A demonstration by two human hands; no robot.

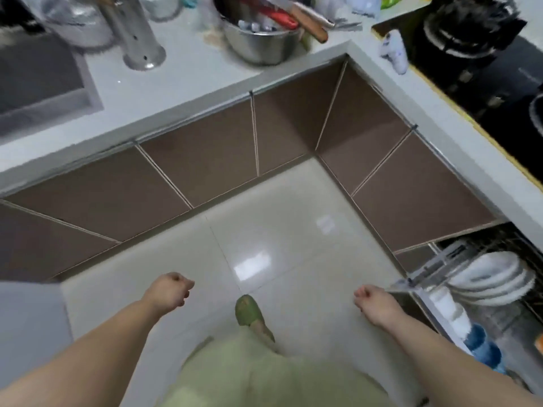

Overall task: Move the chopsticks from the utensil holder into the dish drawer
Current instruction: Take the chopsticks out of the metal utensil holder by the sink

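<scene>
At top edge, utensil holder (133, 33) cropped, contents unseen.

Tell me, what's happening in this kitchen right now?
A person stands on the tiled floor in the corner of an L-shaped counter, holding nothing: the left hand and right hand are both loosely closed and hang over the floor. The metal utensil holder stands on the counter by the sink. The dish drawer on the right is pulled open, with white plates stacked inside.
</scene>
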